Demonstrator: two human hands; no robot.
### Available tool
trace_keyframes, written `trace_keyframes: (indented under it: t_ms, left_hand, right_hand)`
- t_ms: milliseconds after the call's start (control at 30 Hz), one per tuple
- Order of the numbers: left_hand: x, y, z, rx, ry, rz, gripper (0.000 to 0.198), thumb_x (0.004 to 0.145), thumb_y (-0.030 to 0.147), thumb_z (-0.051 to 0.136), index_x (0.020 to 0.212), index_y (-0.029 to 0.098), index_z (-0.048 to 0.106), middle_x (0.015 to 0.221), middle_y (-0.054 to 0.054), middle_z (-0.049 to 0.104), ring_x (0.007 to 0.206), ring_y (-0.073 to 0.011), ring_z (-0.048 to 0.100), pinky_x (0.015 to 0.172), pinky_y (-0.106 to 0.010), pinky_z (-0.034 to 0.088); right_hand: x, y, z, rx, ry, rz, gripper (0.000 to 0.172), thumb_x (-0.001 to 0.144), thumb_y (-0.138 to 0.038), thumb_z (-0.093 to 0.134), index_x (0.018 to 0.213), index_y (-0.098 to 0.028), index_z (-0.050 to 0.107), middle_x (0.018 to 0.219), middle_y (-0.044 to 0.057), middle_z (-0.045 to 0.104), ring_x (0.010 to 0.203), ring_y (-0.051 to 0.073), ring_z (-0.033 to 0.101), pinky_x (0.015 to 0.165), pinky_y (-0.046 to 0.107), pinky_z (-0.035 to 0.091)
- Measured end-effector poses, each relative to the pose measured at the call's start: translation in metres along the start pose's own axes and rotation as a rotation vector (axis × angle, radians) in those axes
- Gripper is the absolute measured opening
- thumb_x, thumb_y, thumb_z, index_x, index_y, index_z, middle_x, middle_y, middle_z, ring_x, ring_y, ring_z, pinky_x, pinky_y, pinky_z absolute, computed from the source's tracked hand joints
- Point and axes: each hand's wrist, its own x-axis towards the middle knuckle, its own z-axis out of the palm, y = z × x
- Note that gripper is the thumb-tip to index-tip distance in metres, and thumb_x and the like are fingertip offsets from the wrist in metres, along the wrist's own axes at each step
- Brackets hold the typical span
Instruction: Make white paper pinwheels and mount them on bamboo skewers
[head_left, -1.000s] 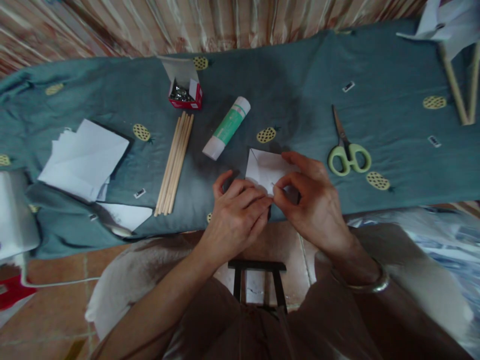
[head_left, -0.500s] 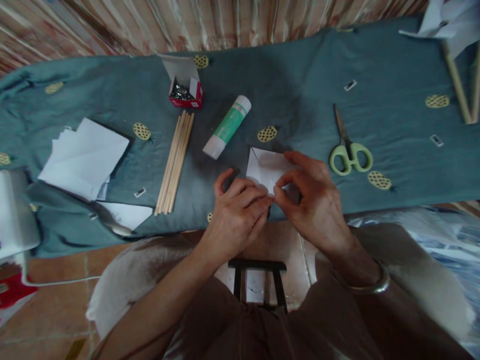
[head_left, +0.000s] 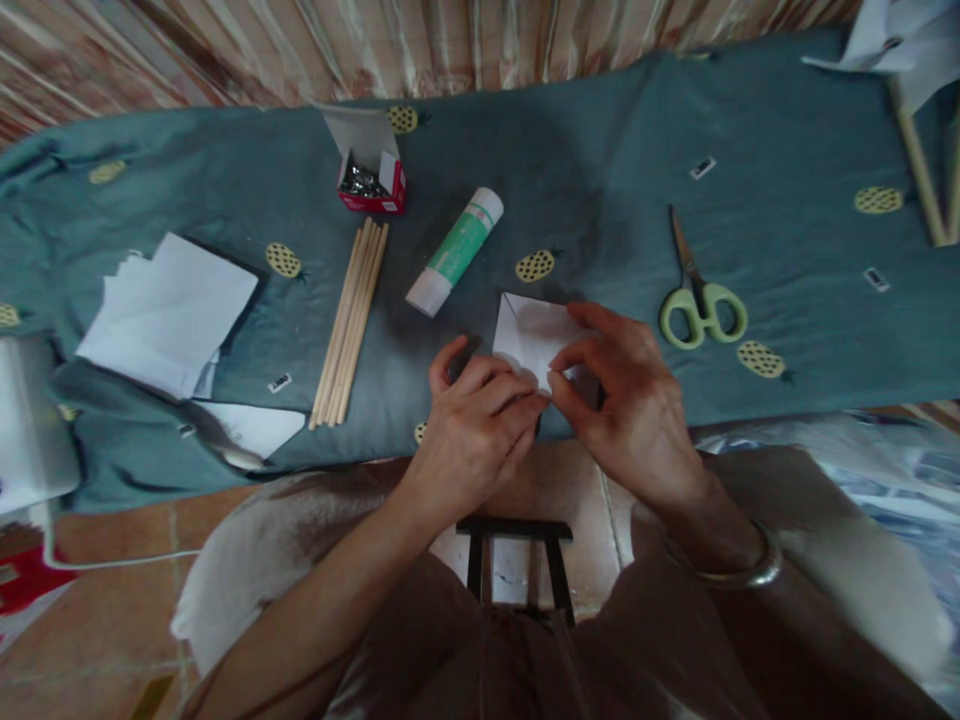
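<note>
A small square of white paper lies near the table's front edge, with a thin diagonal line running from its far left corner. My left hand is closed at the paper's near left corner, the index finger pressed along its edge and one outer finger raised; the thumb is hidden. With thumb and index finger, my right hand pinches at the paper's near edge, close to the left fingertips. Its other fingers rest over the paper's right side. Beyond the paper lies a green and white glue stick.
Left of the glue stick are several wooden sticks and an open red box of small metal pieces. A stack of white paper lies farther left. Green-handled scissors are at right, and a paper pinwheel at the far right corner.
</note>
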Motion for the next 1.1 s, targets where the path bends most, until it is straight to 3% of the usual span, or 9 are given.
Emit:
trace_keyframes:
  t_ms: [500, 700, 867, 1100]
  left_hand:
    - [0.001, 0.002, -0.001, 0.030, -0.006, 0.007, 0.014, 0.089, 0.019, 0.056, 0.095, 0.027, 0.067, 0.092, 0.004, 0.072, 0.095, -0.0200, 0.063, 0.109, -0.054, 0.030]
    - [0.003, 0.005, -0.003, 0.032, -0.019, -0.023, 0.017, 0.092, 0.019, 0.050, 0.093, 0.026, 0.066, 0.090, 0.005, 0.071, 0.095, -0.0178, 0.063, 0.111, -0.054, 0.031]
    - [0.004, 0.003, -0.001, 0.022, -0.012, -0.017, 0.011, 0.091, 0.022, 0.055, 0.089, 0.025, 0.064, 0.087, 0.005, 0.070, 0.094, -0.0185, 0.062, 0.111, -0.056, 0.028]
    - [0.006, 0.001, 0.002, 0.059, 0.039, -0.001, 0.008, 0.090, 0.019, 0.058, 0.088, 0.023, 0.065, 0.086, 0.004, 0.070, 0.090, -0.0179, 0.061, 0.107, -0.053, 0.030]
  right_hand:
    - [-0.008, 0.000, 0.007, 0.039, 0.017, -0.101, 0.022, 0.089, -0.018, 0.050, 0.101, -0.027, 0.067, 0.137, 0.008, 0.055, 0.127, 0.031, 0.049, 0.107, 0.053, 0.041]
    - [-0.022, 0.000, 0.018, -0.002, 0.084, -0.129, 0.032, 0.091, -0.012, 0.047, 0.114, -0.029, 0.062, 0.140, 0.008, 0.053, 0.132, 0.028, 0.046, 0.106, 0.054, 0.041]
    - [-0.026, 0.002, 0.021, -0.125, 0.092, -0.243, 0.034, 0.092, -0.008, 0.048, 0.123, -0.018, 0.057, 0.138, 0.016, 0.053, 0.131, 0.030, 0.047, 0.102, 0.052, 0.045]
    - [-0.026, 0.002, 0.023, -0.083, 0.123, -0.217, 0.040, 0.092, -0.008, 0.045, 0.129, -0.021, 0.053, 0.138, 0.015, 0.053, 0.131, 0.030, 0.048, 0.103, 0.053, 0.044]
